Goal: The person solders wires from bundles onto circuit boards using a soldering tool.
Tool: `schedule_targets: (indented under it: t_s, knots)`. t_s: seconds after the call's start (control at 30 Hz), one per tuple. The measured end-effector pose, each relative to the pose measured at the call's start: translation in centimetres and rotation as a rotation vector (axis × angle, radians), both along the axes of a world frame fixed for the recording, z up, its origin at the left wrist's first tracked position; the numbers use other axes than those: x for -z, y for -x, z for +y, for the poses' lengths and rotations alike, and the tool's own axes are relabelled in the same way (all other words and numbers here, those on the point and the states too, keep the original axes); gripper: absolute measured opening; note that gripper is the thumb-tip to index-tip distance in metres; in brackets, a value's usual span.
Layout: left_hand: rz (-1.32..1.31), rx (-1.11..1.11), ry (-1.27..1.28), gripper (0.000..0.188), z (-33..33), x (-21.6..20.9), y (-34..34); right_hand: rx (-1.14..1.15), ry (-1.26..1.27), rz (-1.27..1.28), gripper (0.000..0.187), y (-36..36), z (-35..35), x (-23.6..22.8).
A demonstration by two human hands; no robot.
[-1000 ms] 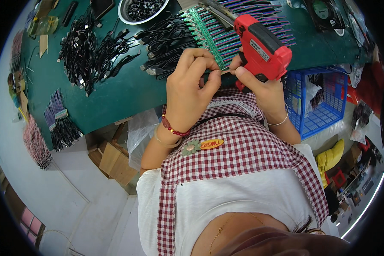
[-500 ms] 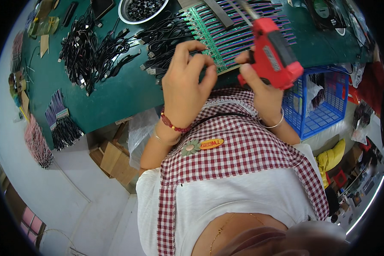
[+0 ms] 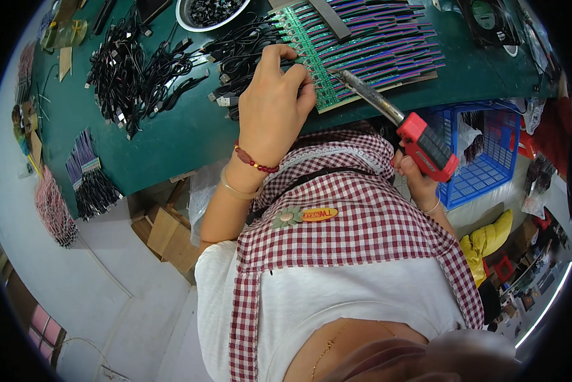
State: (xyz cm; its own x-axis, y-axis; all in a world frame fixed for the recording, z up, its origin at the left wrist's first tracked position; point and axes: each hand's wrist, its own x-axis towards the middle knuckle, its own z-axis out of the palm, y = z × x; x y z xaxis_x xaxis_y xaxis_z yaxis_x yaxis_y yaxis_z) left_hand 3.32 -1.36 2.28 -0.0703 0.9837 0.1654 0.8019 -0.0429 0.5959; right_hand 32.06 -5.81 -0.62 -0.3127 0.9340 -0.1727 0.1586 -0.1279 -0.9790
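My right hand (image 3: pixel 419 183) is closed round the grip of a red and black soldering gun (image 3: pixel 428 146). Its long metal barrel slants up and left, with the tip over a row of green circuit boards (image 3: pixel 306 54). Striped wires (image 3: pixel 394 41) run rightward from these boards, and a grey metal bar (image 3: pixel 330 19) lies across them. My left hand (image 3: pixel 275 102) is at the boards' left edge, thumb and fingers curled together; whatever they pinch is hidden. Black cables (image 3: pixel 248 48) with metal plugs lie just beyond and beside that hand.
More black cables (image 3: pixel 117 83) are heaped on the green table (image 3: pixel 152 149) at left. A metal bowl (image 3: pixel 183 20) of small black parts stands at the back. Bundled wires (image 3: pixel 89 169) hang over the left edge. Below the table's right side is a blue plastic basket (image 3: pixel 483 184).
The soldering gun has swung down from pointing away, its tip now over the boards. My right hand has moved down and right. My left hand has shifted slightly farther away, fingers drawn closer together.
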Motion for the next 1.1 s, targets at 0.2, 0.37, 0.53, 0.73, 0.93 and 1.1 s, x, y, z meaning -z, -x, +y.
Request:
schedule_targets:
  t_s: [0.2, 0.37, 0.53, 0.73, 0.93, 1.1]
  knots:
    - [0.002, 0.03, 0.003, 0.008, 0.21, -0.18, 0.17, -0.055, -0.086, -0.092, 0.016, 0.3, 0.42, -0.41]
    - [-0.009, 0.04, 0.002, 0.008, 0.23, -0.18, 0.21, -0.085, -0.12, -0.171, 0.015, 0.25, 0.39, -0.32]
    - [-0.006, 0.04, -0.001, 0.008, 0.31, -0.25, 0.18, -0.009, -0.142, -0.157, 0.014, 0.26, -0.02, -0.29]
    - [0.01, 0.037, -0.009, 0.008, 0.34, -0.28, 0.11, 0.038, -0.034, -0.1, 0.016, 0.02, -0.25, -0.48]
    - [0.021, 0.028, -0.011, 0.008, 0.29, -0.2, 0.0, -0.022, -0.135, -0.146, 0.018, 0.5, 0.01, -1.08]
    - [0.025, 0.029, 0.0, 0.008, 0.31, -0.33, 0.07, -0.071, -0.149, -0.207, 0.019, -0.05, -0.14, -0.78]
